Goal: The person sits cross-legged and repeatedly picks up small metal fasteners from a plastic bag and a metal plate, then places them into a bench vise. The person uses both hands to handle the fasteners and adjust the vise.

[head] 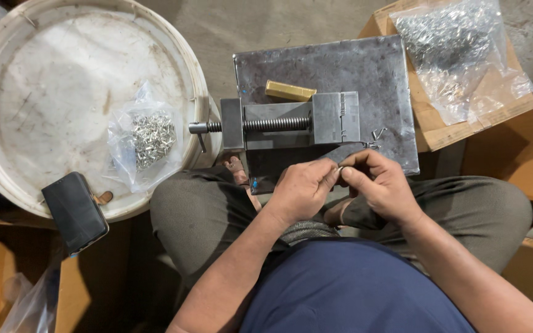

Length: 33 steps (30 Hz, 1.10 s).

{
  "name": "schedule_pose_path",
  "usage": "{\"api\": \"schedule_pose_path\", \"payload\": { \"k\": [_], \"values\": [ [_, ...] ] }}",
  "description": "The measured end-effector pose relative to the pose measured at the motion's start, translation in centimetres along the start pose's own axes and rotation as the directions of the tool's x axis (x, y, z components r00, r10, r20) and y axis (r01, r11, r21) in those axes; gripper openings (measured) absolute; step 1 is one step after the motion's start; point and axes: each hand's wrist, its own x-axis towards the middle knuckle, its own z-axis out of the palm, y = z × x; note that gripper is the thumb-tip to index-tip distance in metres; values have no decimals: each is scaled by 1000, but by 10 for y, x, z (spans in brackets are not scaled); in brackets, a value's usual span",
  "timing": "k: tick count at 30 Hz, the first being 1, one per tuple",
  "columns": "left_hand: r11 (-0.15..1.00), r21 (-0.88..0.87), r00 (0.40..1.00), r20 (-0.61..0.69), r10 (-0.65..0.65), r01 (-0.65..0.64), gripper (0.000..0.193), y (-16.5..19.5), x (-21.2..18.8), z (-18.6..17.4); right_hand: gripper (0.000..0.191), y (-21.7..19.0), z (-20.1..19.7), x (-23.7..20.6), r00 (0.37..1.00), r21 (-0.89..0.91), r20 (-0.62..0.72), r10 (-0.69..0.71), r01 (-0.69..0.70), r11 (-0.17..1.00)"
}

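Surface: grey steel plate (365,68) carrying a small vise (297,121).
Left hand (300,188): fingers pinched on a small metal piece (340,168).
Right hand (380,185): pinching the same piece, just below the vise.

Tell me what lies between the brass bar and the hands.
In the head view, the steel vise sits between the brass bar and both hands.

Navy blue shirt (353,287), short-sleeved; olive-grey trousers (198,216); bare forearms, bare left hand (300,190) and right hand (380,185).
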Motion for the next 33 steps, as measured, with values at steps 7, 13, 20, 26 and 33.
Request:
{"api": "schedule_pose_path", "payload": {
  "k": [7, 13, 20, 26, 33],
  "values": [
    [999, -49, 1000, 7, 22, -22, 18, 2, 1, -3, 12, -15, -2, 0, 960, -359, -56, -275, 237, 903],
    [997, -62, 999, -22, 44, -45, 18, 2, -1, -4, 14, -24, 6, 2, 960, -407, -20, -281, 249, 879],
    [998, -43, 998, -32, 54, -56, 18, 5, -1, -4, 8, -25, 12, 0, 935, -445, -35, -353, 302, 843],
    [992, -128, 1000, -15, -23, 21, 15, 4, -2, -6, 6, -41, 9, 3, 900, -414, -195, -390, 285, 865],
    [924, -359, 989, -11, -147, 133, 21, -7, 2, 0, 6, -95, -8, 33, 764, -786, 134, -631, 469, 402]
  ]
}}
